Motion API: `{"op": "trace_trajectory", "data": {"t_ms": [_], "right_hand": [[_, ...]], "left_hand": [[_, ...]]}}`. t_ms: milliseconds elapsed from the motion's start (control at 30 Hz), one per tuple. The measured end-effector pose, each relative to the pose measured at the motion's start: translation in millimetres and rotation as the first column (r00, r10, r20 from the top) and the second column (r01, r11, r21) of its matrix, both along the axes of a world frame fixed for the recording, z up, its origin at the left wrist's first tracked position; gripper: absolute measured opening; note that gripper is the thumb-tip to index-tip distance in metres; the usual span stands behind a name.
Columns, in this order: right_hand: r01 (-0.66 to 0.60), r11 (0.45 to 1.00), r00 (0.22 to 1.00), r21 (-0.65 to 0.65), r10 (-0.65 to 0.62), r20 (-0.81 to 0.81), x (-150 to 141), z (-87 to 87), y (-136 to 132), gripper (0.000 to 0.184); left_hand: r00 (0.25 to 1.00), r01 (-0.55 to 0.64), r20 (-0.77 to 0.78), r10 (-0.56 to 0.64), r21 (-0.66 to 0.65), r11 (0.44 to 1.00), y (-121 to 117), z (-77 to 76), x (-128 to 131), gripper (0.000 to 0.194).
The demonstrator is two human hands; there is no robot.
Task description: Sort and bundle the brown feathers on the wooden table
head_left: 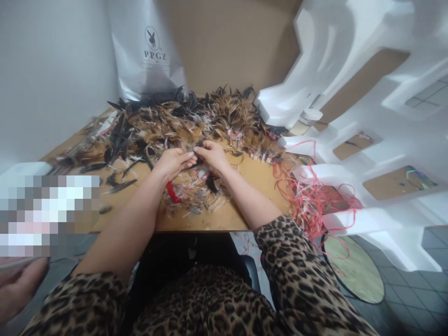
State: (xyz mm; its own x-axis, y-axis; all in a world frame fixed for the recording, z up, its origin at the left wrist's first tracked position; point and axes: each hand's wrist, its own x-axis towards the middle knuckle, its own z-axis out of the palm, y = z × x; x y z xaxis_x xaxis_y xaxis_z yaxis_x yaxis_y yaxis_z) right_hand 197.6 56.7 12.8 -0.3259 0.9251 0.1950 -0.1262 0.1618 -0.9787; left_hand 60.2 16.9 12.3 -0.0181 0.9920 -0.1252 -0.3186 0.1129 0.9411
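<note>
My left hand (177, 162) and my right hand (211, 155) meet above the middle of the table, fingertips pinched together at the base of a small bunch of brown feathers (191, 137). The quills between the fingers are mostly hidden. Behind the hands spreads a large heap of brown and black feathers (231, 109). Just below them lies a scatter of feather scraps and quills (196, 200), with a red strip (173, 192) at its left side.
Tangled pink-red string (311, 200) hangs over the table's right side, against white foam packing pieces (350, 140). A silver bag (147, 51) stands at the back left. Another person's hand (23, 284) is at lower left, beside a blurred-out patch. A round greenish disc (353, 268) is at lower right.
</note>
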Motion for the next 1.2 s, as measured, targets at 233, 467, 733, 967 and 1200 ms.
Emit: {"op": "trace_trajectory", "data": {"t_ms": [233,467,733,967,1200], "right_hand": [[0.007,1.0,0.999,0.023,-0.007,0.034,1.1,-0.1,0.7,0.028],[-0.008,1.0,1.0,0.02,0.007,0.018,-0.5,2.8,-3.0,0.033],[0.05,0.998,0.999,-0.027,-0.05,0.014,-2.1,3.4,-5.9,0.035],[-0.004,0.995,1.0,-0.103,0.002,-0.024,-1.7,5.0,-7.2,0.034],[-0.031,0.999,0.996,0.022,0.029,0.083,-0.1,10.1,-11.4,0.035]], "left_hand": [[0.997,-0.03,-0.067,0.03,0.002,1.0,-0.7,1.7,2.0,0.01],[0.999,-0.003,-0.032,0.004,0.026,1.0,-1.5,0.6,1.1,0.008],[0.986,0.04,-0.164,-0.031,0.051,0.998,-1.4,-0.4,1.8,0.013],[0.969,0.096,-0.233,-0.081,0.054,0.994,-5.6,5.9,-0.4,0.018],[0.966,0.077,-0.254,-0.048,0.107,0.991,-1.4,0.2,-0.4,0.019]]}}
